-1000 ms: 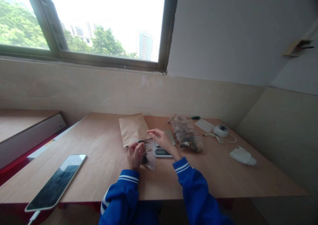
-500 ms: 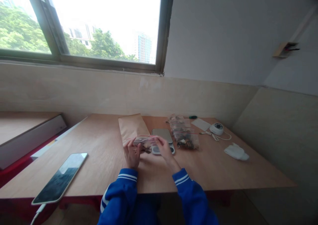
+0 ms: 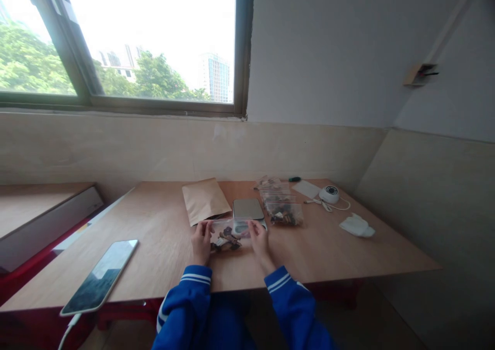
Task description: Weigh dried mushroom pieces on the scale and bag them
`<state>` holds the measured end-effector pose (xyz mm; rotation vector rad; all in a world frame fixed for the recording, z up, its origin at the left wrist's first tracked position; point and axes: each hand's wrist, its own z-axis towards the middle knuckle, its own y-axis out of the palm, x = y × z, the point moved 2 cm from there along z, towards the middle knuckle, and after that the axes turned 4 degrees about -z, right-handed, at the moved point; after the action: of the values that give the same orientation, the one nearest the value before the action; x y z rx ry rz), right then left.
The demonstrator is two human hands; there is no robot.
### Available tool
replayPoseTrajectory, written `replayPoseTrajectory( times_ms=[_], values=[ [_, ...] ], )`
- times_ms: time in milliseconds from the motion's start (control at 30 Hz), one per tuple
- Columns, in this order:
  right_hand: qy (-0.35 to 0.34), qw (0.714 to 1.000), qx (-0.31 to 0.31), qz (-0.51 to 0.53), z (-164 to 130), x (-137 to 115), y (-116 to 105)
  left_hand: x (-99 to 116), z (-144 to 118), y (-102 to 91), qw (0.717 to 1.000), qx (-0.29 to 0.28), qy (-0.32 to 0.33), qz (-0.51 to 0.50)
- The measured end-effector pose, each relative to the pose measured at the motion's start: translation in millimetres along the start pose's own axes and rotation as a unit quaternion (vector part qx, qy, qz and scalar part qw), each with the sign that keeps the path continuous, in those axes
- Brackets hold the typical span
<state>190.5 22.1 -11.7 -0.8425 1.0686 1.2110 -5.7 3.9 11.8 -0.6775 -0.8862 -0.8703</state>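
Note:
A clear zip bag (image 3: 227, 238) with dark brown dried pieces inside is stretched between my two hands in front of me. My left hand (image 3: 201, 242) pinches its upper left corner, fingers closed. At the upper right corner my right hand (image 3: 259, 239) grips the same bag between thumb and fingers. Just behind the bag lies a kitchen scale (image 3: 247, 210) with a flat square plate; the bag and my right hand cover part of its front. A brown paper pouch (image 3: 207, 199) lies behind my left hand, with its dark mouth towards me.
Several filled zip bags (image 3: 285, 213) lie overlapping in a row right of the scale. Further right are a white card (image 3: 306, 188), a white dome camera (image 3: 329, 194) with its cable, and a crumpled white tissue (image 3: 356, 226). A plugged-in phone (image 3: 101, 275) rests at the table's left front edge.
The bag has come down towards me and is now spread wide, showing its contents. My right hand has shifted down beside it. The view has turned slightly right.

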Motion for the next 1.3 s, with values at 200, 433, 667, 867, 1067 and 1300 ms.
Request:
replayPoseTrajectory(
  times_ms=[200, 433, 667, 867, 1067, 1300],
  values=[
    [-0.010, 0.998, 0.062, -0.007, -1, 5, -2, -5, 5, -0.2, 0.999, 0.001, -0.045, -0.024],
    [-0.027, 0.995, 0.087, -0.034, -3, -1, -5, -8, 3, 8.0, 0.992, -0.084, -0.079, -0.057],
    [-0.025, 0.990, 0.119, -0.066, -3, -3, -8, -8, 4, 6.7, 0.993, -0.072, -0.070, -0.057],
    [-0.030, 0.987, 0.126, -0.096, -5, -4, -8, -9, 4, 5.9, 0.994, -0.061, -0.060, -0.063],
    [-0.039, 0.983, 0.140, -0.108, -6, -7, -8, -6, 4, 3.6, 0.996, -0.051, -0.036, -0.064],
    [-0.013, 0.994, 0.107, -0.029, -7, -8, -9, -2, 4, 6.1, 0.992, -0.086, -0.057, -0.074]
  ],
)
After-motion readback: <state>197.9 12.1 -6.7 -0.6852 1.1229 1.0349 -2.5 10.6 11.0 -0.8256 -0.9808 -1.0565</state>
